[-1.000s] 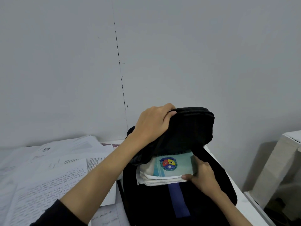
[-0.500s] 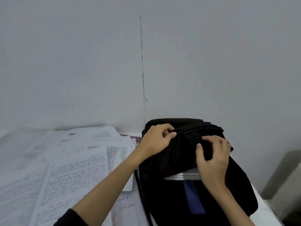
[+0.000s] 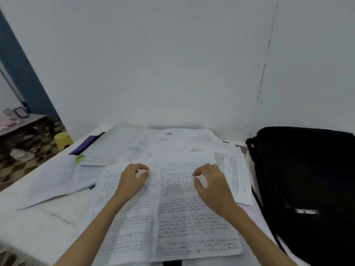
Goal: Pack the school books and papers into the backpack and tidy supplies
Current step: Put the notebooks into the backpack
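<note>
Hovering loosely curled and empty, left hand [image 3: 132, 179] and right hand [image 3: 211, 184] overhang handwritten open notebook [image 3: 172, 214].

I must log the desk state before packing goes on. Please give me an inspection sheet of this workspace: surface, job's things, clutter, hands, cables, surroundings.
Surface: white table, largely covered by paper.
Job's things: open handwritten notebook in front; loose papers spread behind it; black backpack at the right, beside the papers.
Clutter: purple pen-like item and a green tab at the left edge of the papers.
Hands: left hand and right hand over the notebook, fingers loosely curled, holding nothing.
Cables: nothing seen.
Surroundings: plain wall; yellow container and a dark side table on the left.
</note>
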Tool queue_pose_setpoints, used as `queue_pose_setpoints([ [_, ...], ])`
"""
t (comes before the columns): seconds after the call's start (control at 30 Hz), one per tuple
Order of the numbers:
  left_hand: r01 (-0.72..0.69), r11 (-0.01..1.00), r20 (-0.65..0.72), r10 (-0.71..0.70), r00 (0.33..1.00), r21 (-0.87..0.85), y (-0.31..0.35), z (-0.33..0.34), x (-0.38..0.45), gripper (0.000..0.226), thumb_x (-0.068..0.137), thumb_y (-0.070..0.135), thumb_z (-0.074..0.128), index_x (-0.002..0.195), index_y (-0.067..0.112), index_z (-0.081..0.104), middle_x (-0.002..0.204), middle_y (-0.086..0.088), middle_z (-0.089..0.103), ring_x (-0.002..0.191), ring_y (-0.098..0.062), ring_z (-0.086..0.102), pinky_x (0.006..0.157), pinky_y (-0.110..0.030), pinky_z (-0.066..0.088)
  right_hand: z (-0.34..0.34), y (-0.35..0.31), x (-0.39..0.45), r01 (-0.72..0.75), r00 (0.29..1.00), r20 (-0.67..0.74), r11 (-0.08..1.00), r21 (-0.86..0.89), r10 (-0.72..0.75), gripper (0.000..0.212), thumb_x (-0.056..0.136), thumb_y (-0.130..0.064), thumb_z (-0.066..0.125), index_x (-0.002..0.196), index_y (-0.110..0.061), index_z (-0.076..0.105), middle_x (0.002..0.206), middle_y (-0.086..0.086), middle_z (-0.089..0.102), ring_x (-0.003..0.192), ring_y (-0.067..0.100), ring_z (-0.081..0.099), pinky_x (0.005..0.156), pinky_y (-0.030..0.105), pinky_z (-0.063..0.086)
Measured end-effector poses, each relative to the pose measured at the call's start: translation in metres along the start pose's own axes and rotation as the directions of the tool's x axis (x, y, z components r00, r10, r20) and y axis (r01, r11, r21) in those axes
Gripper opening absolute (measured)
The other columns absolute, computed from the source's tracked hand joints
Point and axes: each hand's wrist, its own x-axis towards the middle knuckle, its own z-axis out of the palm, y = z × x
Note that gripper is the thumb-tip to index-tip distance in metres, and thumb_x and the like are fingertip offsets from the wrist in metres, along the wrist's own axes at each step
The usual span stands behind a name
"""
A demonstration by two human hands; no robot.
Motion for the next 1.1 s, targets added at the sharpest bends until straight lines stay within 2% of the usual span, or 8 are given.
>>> queue_pose_setpoints([
  [0.13, 0.253, 0.957, -0.126, -0.236, 0.963, 0.139, -0.084, -0.054, -0.001, 0.031, 0.087, 0.025, 0.066, 0.114, 0.013, 0.058, 0.129, -0.017, 0.051, 0.122, -0.032, 0.042, 0.097, -0.035, 0.034, 0.07, -0.044, 0.006, -0.039, 0.956, 0.291, 0.999, 0.018, 0.032, 0.02, 0.092, -0.022, 0.055, 0.11, -0.014, 0.061, 0.112, -0.002, 0.058, 0.108, 0.017, 0.047, 0.094, 0.03, 0.038],
  [0.23, 0.365, 0.931, -0.058, -0.366, 0.929, -0.023, -0.117, -0.075, -0.009, 0.049, 0.09, 0.03, 0.062, 0.129, 0.008, 0.045, 0.136, -0.018, 0.046, 0.123, -0.033, 0.045, 0.098, -0.036, 0.039, 0.105, -0.067, 0.012, -0.109, 0.91, 0.398, 0.993, -0.049, 0.12, 0.03, 0.094, -0.028, 0.051, 0.123, -0.02, 0.052, 0.127, -0.003, 0.051, 0.117, 0.017, 0.039, 0.098, 0.03, 0.035],
  [0.37, 0.403, 0.909, 0.024, -0.403, 0.915, -0.104, -0.138, -0.087, -0.008, 0.052, 0.091, 0.03, 0.06, 0.133, 0.009, 0.038, 0.131, -0.013, 0.049, 0.117, -0.028, 0.049, 0.091, -0.032, 0.041, 0.136, -0.083, 0.018, -0.197, 0.896, 0.378, 0.971, -0.133, 0.234, 0.034, 0.094, -0.026, 0.05, 0.127, -0.017, 0.048, 0.13, 0.001, 0.046, 0.121, 0.019, 0.036, 0.098, 0.028, 0.035],
  [0.53, 0.469, 0.831, 0.091, -0.465, 0.881, -0.299, -0.159, -0.101, 0.012, 0.048, 0.087, 0.023, 0.066, 0.129, 0.006, 0.05, 0.121, -0.006, 0.056, 0.11, -0.026, 0.054, 0.088, -0.035, 0.047, 0.147, -0.09, 0.017, -0.278, 0.902, 0.312, 0.955, -0.107, 0.298, 0.033, 0.094, -0.021, 0.052, 0.126, -0.015, 0.049, 0.122, 0.0, 0.047, 0.115, 0.014, 0.04, 0.086, 0.018, 0.032],
  [0.63, 0.466, 0.819, 0.225, -0.411, 0.883, -0.335, -0.16, -0.107, 0.014, 0.041, 0.088, 0.018, 0.065, 0.127, 0.01, 0.054, 0.114, -0.013, 0.064, 0.097, -0.029, 0.063, 0.067, -0.034, 0.054, 0.147, -0.089, 0.019, -0.314, 0.893, 0.306, 0.944, -0.097, 0.329, 0.03, 0.092, -0.02, 0.055, 0.122, -0.016, 0.053, 0.109, -0.004, 0.047, 0.109, 0.013, 0.042, 0.081, 0.021, 0.032],
  [0.73, 0.447, 0.816, 0.255, -0.373, 0.892, -0.367, -0.164, -0.107, 0.014, 0.049, 0.085, 0.019, 0.069, 0.129, 0.01, 0.048, 0.119, -0.01, 0.058, 0.101, -0.029, 0.061, 0.079, -0.042, 0.055, 0.147, -0.088, 0.021, -0.333, 0.889, 0.301, 0.938, -0.096, 0.346, 0.029, 0.091, -0.019, 0.057, 0.12, -0.016, 0.054, 0.105, -0.007, 0.046, 0.103, 0.01, 0.041, 0.08, 0.019, 0.031],
  [0.9, 0.401, 0.821, 0.279, -0.307, 0.91, -0.405, -0.16, -0.113, 0.017, 0.045, 0.089, 0.013, 0.064, 0.129, 0.018, 0.045, 0.117, -0.003, 0.053, 0.097, -0.021, 0.056, 0.067, -0.028, 0.049, 0.149, -0.09, 0.025, -0.362, 0.878, 0.297, 0.927, -0.101, 0.375, 0.028, 0.09, -0.02, 0.058, 0.118, -0.017, 0.056, 0.107, -0.007, 0.049, 0.101, 0.008, 0.045, 0.081, 0.018, 0.033],
  [1.1, 0.193, 0.905, 0.068, -0.18, 0.981, -0.378, -0.145, -0.122, 0.03, 0.031, 0.086, 0.014, 0.067, 0.112, 0.019, 0.051, 0.119, -0.006, 0.049, 0.104, -0.02, 0.053, 0.078, -0.029, 0.045, 0.149, -0.092, 0.028, -0.423, 0.863, 0.288, 0.905, -0.037, 0.415, 0.025, 0.089, -0.016, 0.059, 0.114, -0.016, 0.057, 0.105, -0.002, 0.054, 0.096, 0.014, 0.051, 0.083, 0.025, 0.044],
])
